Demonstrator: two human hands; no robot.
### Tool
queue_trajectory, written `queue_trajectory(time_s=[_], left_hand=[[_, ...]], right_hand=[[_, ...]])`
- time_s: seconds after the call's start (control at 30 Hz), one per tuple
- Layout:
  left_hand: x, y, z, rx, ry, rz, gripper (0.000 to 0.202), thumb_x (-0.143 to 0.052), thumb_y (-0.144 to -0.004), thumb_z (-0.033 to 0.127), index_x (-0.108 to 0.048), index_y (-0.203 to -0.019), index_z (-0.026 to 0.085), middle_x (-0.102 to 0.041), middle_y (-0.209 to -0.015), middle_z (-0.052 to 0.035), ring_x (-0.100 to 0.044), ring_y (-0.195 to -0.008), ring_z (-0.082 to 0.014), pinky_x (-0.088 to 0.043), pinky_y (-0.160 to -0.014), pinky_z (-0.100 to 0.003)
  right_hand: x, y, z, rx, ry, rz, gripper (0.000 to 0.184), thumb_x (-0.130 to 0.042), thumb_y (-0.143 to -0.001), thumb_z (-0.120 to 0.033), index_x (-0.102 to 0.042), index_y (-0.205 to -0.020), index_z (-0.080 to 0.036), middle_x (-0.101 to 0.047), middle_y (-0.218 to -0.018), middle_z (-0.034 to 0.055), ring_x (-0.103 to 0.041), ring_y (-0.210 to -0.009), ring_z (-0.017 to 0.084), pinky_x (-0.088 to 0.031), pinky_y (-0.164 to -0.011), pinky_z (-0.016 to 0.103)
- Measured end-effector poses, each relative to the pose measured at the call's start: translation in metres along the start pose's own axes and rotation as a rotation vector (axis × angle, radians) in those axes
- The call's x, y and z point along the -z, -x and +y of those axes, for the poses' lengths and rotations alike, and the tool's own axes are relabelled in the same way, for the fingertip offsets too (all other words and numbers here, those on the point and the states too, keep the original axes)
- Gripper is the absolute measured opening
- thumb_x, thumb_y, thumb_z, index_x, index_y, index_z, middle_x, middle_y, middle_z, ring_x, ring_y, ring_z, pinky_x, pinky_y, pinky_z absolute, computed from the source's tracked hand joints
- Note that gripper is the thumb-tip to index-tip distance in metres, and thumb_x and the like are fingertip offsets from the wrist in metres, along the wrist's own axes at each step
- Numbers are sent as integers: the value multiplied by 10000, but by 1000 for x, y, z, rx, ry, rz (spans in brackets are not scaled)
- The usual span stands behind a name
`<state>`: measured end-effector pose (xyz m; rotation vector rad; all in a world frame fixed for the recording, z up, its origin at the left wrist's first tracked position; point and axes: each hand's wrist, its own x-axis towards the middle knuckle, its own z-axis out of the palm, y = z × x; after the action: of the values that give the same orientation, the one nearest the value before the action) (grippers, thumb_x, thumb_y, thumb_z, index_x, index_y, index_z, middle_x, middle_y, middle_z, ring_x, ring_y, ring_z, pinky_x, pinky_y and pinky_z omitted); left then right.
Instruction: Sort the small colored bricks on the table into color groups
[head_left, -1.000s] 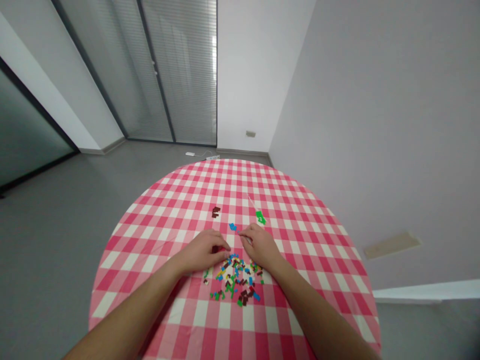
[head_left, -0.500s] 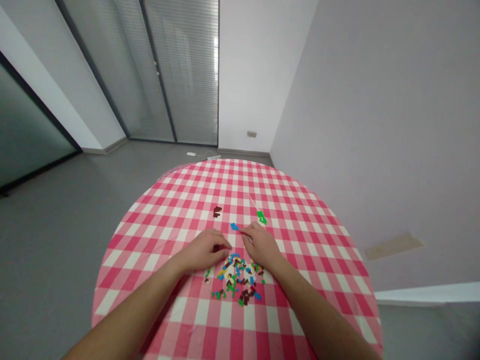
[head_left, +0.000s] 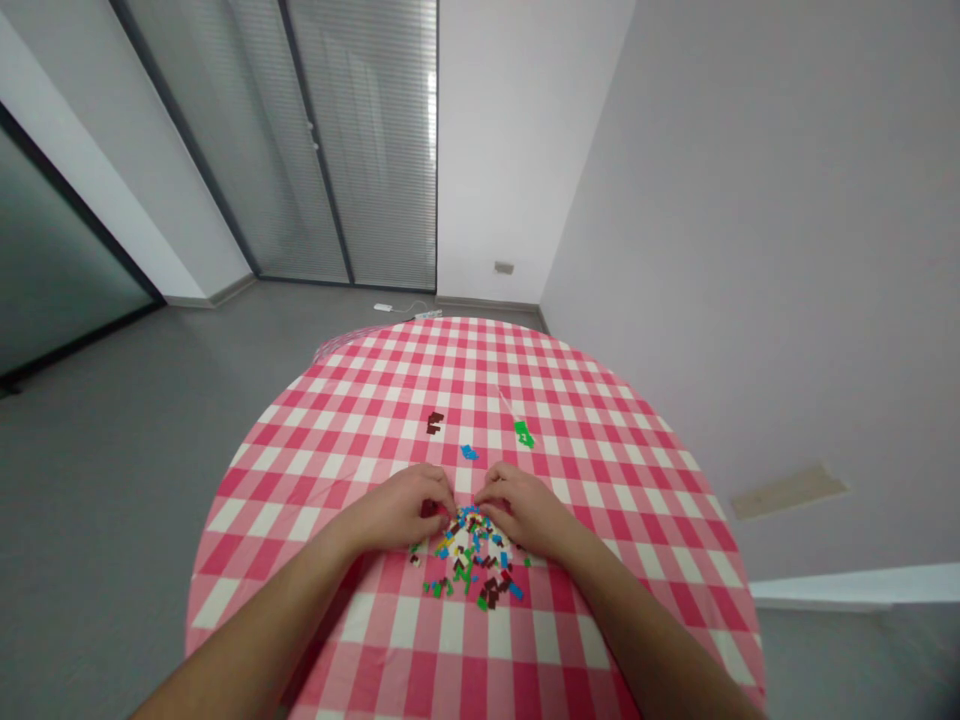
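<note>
A heap of small mixed-colour bricks [head_left: 472, 560] lies on the round table's red-and-white checked cloth [head_left: 360, 420]. My left hand [head_left: 401, 510] rests at the heap's upper left, its fingers curled in a pinch over a dark red piece. My right hand [head_left: 521, 508] sits at the heap's upper right with its fingers curled down, the tips touching the bricks; what they hold is hidden. Beyond the hands lie three small sorted groups: brown bricks [head_left: 433, 422], blue bricks [head_left: 469, 452] and green bricks [head_left: 523, 434].
The table stands close to a pale wall [head_left: 750, 250] on the right. Grey floor [head_left: 150, 400] spreads to the left, with glass partitions and blinds at the back. A white power strip with its cable [head_left: 405, 310] lies on the floor behind the table.
My right hand has drawn back from beside the blue group to the heap's edge. My left hand has curled its fingers tighter and barely shifted.
</note>
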<state>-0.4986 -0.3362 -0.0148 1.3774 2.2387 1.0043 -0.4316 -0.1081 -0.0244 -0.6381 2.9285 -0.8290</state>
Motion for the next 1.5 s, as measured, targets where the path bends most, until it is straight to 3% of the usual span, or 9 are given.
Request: queue_trajectory(time_s=[0.23,0.6,0.9,1.2,1.5], left_hand=[[-1,0,3,8,-26,-26,205,-614,-770,67,-742,-847,206,-675,-877,-32,-616,-836,-167,-486,-781,-287],[-4,-3,-7,62,28,65,184,-553,-886,169,-733,-920,186,-693,-921,-48,-627,-886,-171,-487,-831,-292],[-4,-7,-11,95,67,108,178,-548,-869,166,-721,-892,202,-724,-901,-27,-643,-867,-172,-496,-818,-301],[-4,-9,-14,93,57,99,226,-531,-830,111,-721,-904,207,-735,-902,-25,-649,-871,-173,-501,-823,-304],[-4,-10,-14,109,5,71,236,-521,-827,109,-727,-898,201,-729,-897,-32,-647,-875,-178,-500,-822,-304]], right_hand=[[1,0,0,4,14,-49,148,-623,-904,-238,-750,-980,-241,-609,-951,34,-602,-856,157,-449,-735,254],[-2,-2,-8,-25,8,-14,149,-656,-882,-274,-751,-989,-229,-626,-976,43,-605,-888,166,-458,-768,266],[-10,-3,-6,-6,-10,4,119,-645,-885,-247,-756,-921,-228,-644,-949,36,-608,-881,158,-459,-777,261],[-5,-2,-7,18,-43,-2,248,-685,-862,-337,-732,-1089,-250,-642,-1007,51,-605,-945,193,-469,-797,282],[-15,-6,-4,48,-7,44,160,-639,-908,-315,-756,-989,-244,-656,-949,45,-611,-913,181,-456,-759,265]])
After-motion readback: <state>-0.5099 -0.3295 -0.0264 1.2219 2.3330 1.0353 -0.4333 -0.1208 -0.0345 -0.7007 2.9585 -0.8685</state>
